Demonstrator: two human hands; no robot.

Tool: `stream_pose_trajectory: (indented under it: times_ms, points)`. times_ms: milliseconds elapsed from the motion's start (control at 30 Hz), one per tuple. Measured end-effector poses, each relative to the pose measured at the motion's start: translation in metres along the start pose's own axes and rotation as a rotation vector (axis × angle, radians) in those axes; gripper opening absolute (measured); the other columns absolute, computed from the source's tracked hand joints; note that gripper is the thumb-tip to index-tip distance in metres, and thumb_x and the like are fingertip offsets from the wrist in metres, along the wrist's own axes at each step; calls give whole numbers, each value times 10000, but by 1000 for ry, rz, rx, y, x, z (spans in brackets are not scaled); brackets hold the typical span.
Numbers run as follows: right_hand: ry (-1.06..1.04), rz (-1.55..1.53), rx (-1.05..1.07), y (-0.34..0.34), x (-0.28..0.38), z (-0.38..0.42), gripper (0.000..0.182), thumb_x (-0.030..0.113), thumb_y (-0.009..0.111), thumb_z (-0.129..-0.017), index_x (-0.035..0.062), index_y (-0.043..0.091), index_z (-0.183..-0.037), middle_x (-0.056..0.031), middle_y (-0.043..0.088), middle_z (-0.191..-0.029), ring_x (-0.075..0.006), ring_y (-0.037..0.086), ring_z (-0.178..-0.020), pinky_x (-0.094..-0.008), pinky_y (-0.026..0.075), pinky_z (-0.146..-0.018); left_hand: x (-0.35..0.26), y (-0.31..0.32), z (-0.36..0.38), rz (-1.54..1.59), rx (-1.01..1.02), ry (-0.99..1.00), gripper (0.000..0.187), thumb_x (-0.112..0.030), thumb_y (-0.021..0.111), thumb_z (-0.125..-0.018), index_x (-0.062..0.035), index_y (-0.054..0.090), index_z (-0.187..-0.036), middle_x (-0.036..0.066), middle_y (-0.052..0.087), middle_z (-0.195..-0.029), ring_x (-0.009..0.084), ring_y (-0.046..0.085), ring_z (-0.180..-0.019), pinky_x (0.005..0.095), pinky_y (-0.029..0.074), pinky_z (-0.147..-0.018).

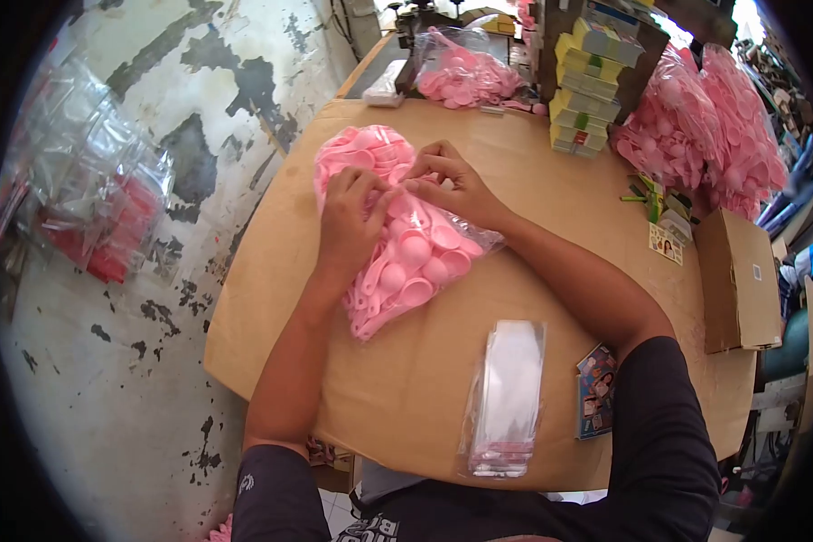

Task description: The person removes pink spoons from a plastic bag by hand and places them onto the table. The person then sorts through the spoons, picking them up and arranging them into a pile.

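With fingertips pinched, the left hand [352, 210] and right hand [456, 185] seem to adjust the clear bag of pink scoops [414, 251], which calls for steady, even tension.

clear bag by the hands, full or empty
Not empty: pink scoops show through the clear bag. Whether it is packed full, I cannot tell; the left hand and right hand cover part of it.
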State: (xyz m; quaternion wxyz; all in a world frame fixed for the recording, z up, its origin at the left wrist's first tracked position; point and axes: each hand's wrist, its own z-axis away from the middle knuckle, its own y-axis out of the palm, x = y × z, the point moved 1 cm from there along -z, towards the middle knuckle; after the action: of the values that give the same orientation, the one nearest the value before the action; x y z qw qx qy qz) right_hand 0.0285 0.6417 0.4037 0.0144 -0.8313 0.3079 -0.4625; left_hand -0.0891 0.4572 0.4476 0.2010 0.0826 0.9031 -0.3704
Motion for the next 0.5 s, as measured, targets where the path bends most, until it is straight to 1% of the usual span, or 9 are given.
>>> stream_pose_trajectory:
  times_ms: [67,100,133,200,233,267,367,467,500]
  points:
    - [19,-30,-6,-1,4,-1,218,299,751,-973,100,764,-1061,-26,521,-1181,-138,506,-1107,-274,424,-881,-1,2,-1,19,-39,38,132,-116,732,-927,-1,679,-967,128,637,-1005,330,620,-1000,419,495,-885]
    - [13,-33,-25,1,4,-1,205,281,754,-967,88,758,-1036,-41,535,-1162,-167,519,-1101,-309,433,-920,-2,1,0,-6,-52,51,125,-112,725,-933,-2,680,-971,130,637,-1007,328,619,-997,421,495,-883]
    - [10,-27,-23,2,4,-2,205,281,754,-967,88,758,-1036,-41,535,-1162,-167,519,-1101,-309,433,-920,-4,0,1,-33,-66,64,117,-108,718,-940,-3,680,-976,132,637,-1008,327,618,-993,423,496,-881]
    - [-213,146,-87,3,11,-3,190,254,774,-936,83,755,-1017,-81,551,-1155,-235,533,-1128,-379,448,-978,-6,-2,2,-38,-84,94,113,-106,713,-945,-3,679,-976,132,635,-1004,326,618,-985,423,497,-874]
    - [-197,134,-77,2,14,0,209,252,759,-933,82,758,-1056,-104,588,-1205,-280,514,-1197,-425,398,-1072,-8,-2,2,-45,-99,121,108,-103,708,-951,-2,678,-977,133,633,-1000,326,617,-977,423,497,-867]
    - [-200,144,-78,2,22,1,209,252,759,-933,82,758,-1056,-104,588,-1205,-280,514,-1197,-425,398,-1072,-10,-2,3,-39,-105,127,108,-103,708,-951,-2,678,-977,133,633,-1000,326,617,-977,423,497,-867]
    - [-148,-61,3,4,33,1,310,323,742,-935,91,753,-1140,-91,608,-1283,-279,442,-1289,-448,325,-1145,-14,-1,4,-11,-115,125,109,-105,704,-958,-1,675,-975,130,631,-985,328,618,-958,422,498,-849]
    - [-126,91,82,6,33,3,310,293,739,-946,66,737,-1156,-94,597,-1300,-259,469,-1255,-425,339,-1141,-12,-3,5,30,-102,99,105,-81,702,-939,10,655,-964,136,622,-963,341,597,-938,442,481,-831]
    - [-93,70,99,5,36,3,329,300,769,-920,62,725,-1143,-93,609,-1283,-264,468,-1244,-427,330,-1141,-10,-3,5,50,-83,110,106,-91,699,-943,4,654,-956,132,624,-954,340,597,-925,445,475,-832]
